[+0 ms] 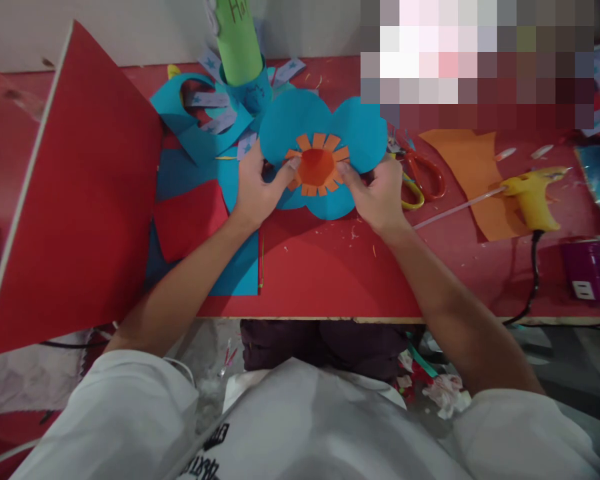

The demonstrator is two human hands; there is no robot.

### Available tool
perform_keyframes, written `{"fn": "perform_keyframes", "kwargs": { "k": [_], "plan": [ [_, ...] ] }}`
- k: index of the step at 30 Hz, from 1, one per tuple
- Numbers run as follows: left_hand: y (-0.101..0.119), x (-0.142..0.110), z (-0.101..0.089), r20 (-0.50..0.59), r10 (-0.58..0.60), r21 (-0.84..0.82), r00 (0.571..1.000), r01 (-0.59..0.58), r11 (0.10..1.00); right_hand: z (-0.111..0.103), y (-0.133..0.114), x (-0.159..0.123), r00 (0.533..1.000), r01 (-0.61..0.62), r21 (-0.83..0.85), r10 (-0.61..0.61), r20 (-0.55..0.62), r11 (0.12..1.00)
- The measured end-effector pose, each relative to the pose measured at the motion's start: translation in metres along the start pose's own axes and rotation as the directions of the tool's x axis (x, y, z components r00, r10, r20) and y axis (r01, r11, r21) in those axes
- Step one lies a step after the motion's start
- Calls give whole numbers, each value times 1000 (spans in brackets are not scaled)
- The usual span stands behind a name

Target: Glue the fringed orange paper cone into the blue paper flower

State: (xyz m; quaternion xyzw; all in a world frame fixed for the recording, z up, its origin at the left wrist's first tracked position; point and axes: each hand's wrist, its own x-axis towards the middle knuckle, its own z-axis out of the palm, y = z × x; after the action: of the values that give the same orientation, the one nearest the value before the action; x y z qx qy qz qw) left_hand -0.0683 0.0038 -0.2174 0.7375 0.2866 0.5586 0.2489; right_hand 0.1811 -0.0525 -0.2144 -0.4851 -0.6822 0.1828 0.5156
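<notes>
Between my two hands is a blue paper flower (pixel 296 120) with big rounded petals. At its middle sits an orange paper ring (pixel 318 189), its edge cut into tabs that fan outward over the blue. My left hand (pixel 261 181) grips the left side, thumb on the orange tabs and fingers behind the paper. On the right side my right hand (pixel 377 193) pinches the flower in the same way, thumb by the tabs. Both hands' fingers are mostly hidden under the petals.
Red-handled scissors (pixel 433 175) and a yellow glue gun (pixel 537 197) lie to the right, beside orange paper (pixel 473 167). Red paper (pixel 190 220) rests on blue sheets (pixel 230 280) at left. A red board (pixel 90 200) stands upright there. Behind is a green paper tube (pixel 240 47).
</notes>
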Motion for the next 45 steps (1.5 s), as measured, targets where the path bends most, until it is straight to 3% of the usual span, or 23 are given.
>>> {"fn": "perform_keyframes", "kwargs": {
  "k": [5,13,22,32,35,45],
  "plan": [
    [-1,-1,2,-50,-13,22,999,14,1000,-1,-2,2,1000,17,-63,-17,-2,998],
    [-4,-7,-3,-24,-155,25,988,156,987,-3,-15,2,1000,-13,-179,17,22,984],
    [-2,-4,-3,23,-152,-76,988,154,985,-2,-25,6,997,-75,15,74,19,997],
    [-4,-4,0,-13,-76,-40,997,76,996,-1,-17,3,999,-48,-16,48,15,999],
    [-1,-3,1,20,-61,-61,998,62,996,-1,-17,4,999,-44,-18,45,2,999],
    [-5,-7,-1,35,-150,-78,988,152,985,0,-15,2,999,-48,11,48,15,999]
  ]
}}
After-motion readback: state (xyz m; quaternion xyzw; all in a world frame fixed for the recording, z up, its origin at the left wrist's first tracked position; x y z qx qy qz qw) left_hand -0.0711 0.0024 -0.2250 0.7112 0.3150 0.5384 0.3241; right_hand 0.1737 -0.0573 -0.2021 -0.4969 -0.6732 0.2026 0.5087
